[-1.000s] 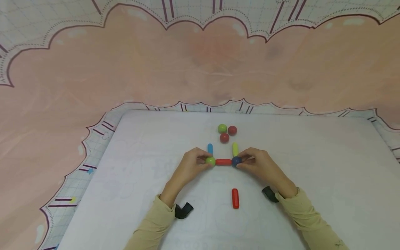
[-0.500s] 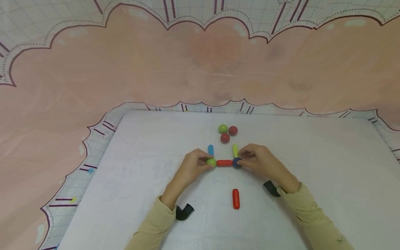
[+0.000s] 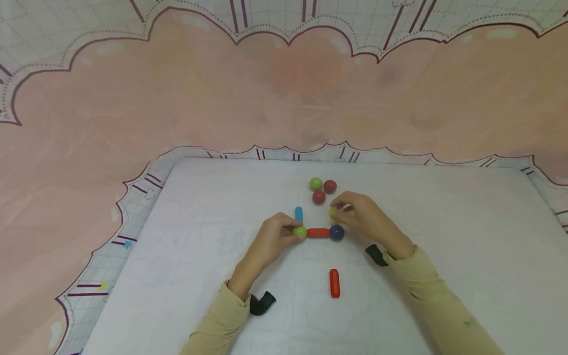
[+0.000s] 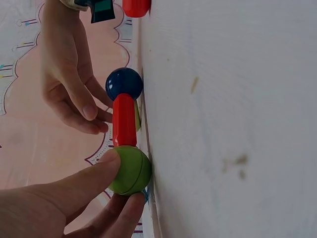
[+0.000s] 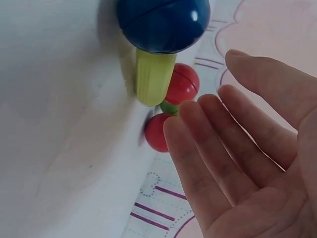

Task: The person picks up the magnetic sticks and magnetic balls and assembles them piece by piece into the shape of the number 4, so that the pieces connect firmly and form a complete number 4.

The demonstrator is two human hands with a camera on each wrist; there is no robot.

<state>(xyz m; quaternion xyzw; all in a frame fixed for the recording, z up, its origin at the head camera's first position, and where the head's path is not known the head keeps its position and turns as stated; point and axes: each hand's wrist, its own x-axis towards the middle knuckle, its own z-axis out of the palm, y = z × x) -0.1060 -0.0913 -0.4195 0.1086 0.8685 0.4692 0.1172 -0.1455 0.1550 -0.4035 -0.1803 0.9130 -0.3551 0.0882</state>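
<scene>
"I see the left hand (image 3: 269, 237) pinching the near green ball (image 3: 300, 232), right hand (image 3: 363, 215) loose-fingered beside the yellow rod (image 5: 155, 79)."
"Risk?"
"A stray nudge could unseat it from the blue ball (image 3: 337, 232)."

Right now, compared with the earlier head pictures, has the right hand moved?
Yes: judged against the loose red stick, the right hand has moved forward, away from the person, off the blue ball.

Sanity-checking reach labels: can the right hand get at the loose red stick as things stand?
Likely yes. The right hand looks open and empty; the loose red stick lies uncovered. The dark blue ball is roughly between them, but bare white surface to its right seems to leave a way round.
</scene>
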